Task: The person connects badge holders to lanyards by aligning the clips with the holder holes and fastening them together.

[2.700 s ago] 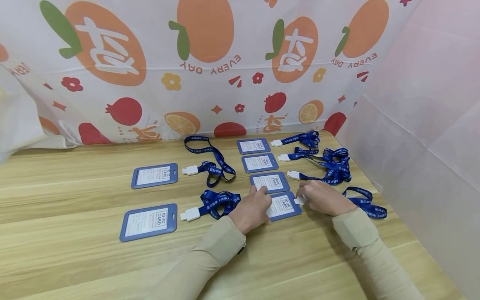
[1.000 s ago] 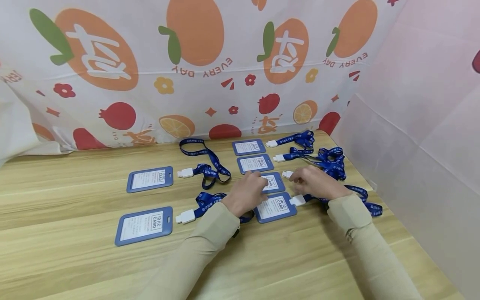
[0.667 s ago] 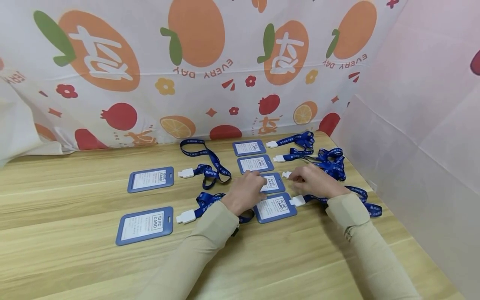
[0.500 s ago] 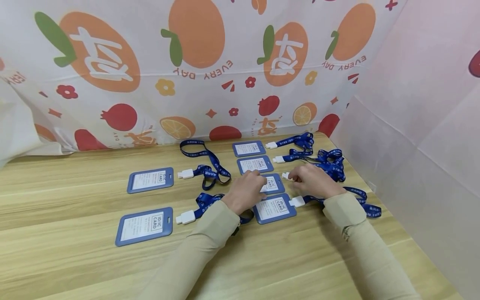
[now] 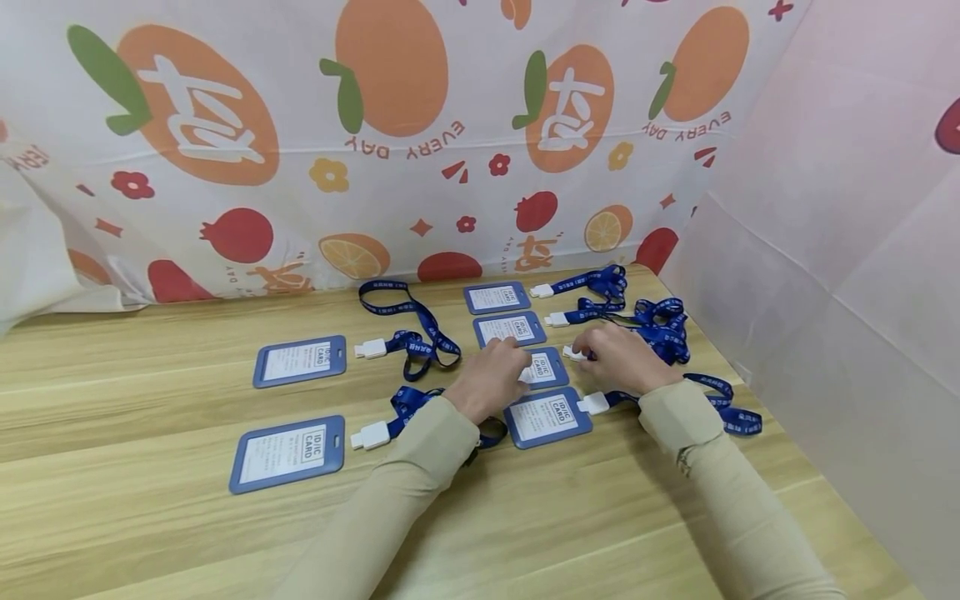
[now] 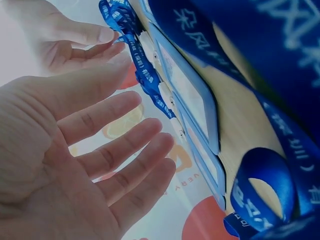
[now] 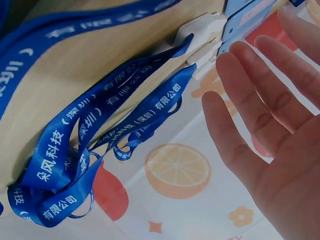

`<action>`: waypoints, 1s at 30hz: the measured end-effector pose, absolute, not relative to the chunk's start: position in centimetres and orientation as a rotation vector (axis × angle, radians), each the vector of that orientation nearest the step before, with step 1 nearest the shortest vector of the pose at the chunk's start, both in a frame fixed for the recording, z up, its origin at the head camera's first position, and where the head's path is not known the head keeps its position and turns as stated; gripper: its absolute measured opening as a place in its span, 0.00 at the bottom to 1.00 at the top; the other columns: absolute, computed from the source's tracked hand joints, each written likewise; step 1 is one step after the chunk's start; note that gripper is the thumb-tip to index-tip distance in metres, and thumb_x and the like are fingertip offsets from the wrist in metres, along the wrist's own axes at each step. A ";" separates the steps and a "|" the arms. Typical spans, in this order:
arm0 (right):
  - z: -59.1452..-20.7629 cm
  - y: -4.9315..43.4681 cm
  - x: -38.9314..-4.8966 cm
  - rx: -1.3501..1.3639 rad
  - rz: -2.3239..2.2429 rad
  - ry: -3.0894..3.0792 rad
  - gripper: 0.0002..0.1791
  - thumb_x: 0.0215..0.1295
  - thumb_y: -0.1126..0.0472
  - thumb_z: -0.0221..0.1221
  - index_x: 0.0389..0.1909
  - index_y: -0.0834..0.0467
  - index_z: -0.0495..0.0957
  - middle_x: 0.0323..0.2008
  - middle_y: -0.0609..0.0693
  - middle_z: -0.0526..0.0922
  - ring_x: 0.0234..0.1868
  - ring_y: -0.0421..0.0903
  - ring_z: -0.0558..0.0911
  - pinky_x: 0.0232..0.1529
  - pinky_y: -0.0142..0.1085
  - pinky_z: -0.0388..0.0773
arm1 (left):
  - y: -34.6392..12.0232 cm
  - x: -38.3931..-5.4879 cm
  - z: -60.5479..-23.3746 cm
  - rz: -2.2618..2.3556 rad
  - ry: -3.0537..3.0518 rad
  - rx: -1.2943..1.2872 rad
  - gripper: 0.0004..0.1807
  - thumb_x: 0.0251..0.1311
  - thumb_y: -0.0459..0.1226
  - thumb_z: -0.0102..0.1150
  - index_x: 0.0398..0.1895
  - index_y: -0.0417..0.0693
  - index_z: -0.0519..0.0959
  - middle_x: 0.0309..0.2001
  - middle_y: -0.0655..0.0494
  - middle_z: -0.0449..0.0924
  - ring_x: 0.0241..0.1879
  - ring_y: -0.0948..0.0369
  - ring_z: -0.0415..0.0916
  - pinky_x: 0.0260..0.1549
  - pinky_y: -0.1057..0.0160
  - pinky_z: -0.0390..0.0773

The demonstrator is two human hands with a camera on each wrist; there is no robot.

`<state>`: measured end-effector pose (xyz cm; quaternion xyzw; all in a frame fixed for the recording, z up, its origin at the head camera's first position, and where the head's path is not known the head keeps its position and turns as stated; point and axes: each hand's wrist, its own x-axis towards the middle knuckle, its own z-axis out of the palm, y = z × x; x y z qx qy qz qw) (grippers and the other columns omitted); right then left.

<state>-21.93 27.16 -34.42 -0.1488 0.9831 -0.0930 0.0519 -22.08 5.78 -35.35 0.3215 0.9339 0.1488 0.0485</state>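
Note:
In the head view, my left hand (image 5: 491, 379) is over the left part of a blue ID card holder (image 5: 546, 369), third from the back in the right column. Its fingers look loose and bent slightly, with nothing held in the left wrist view. My right hand (image 5: 622, 358) is beside the white clip (image 5: 574, 353) of that row's blue lanyard, hiding some of the strap. The right wrist view shows relaxed, spread fingers (image 7: 240, 75) with no object between them. Nearer to me lies another card holder (image 5: 549, 417), a white lanyard clip (image 5: 594, 404) right at its slotted edge.
Two more card holders (image 5: 497, 297) lie behind, each with a white-clipped lanyard (image 5: 600, 283) to its right. On the left are two larger-spaced holders (image 5: 300, 362) with lanyards (image 5: 420, 329). A fruit-print cloth (image 5: 300, 192) stands along the table's back edge.
My right hand has let go of the nearest clip, which lies at its holder's edge, and moved back to the third clip. My left hand has shifted off the nearest holder to the third.

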 end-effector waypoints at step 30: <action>-35.5 27.4 -23.3 -0.390 -0.249 3.015 0.13 0.71 0.63 0.62 0.52 0.63 0.85 0.49 0.57 0.85 0.50 0.53 0.80 0.56 0.50 0.78 | 5.8 -23.5 -35.9 0.454 2.834 0.917 0.17 0.63 0.37 0.70 0.54 0.43 0.85 0.53 0.47 0.81 0.52 0.50 0.78 0.50 0.52 0.81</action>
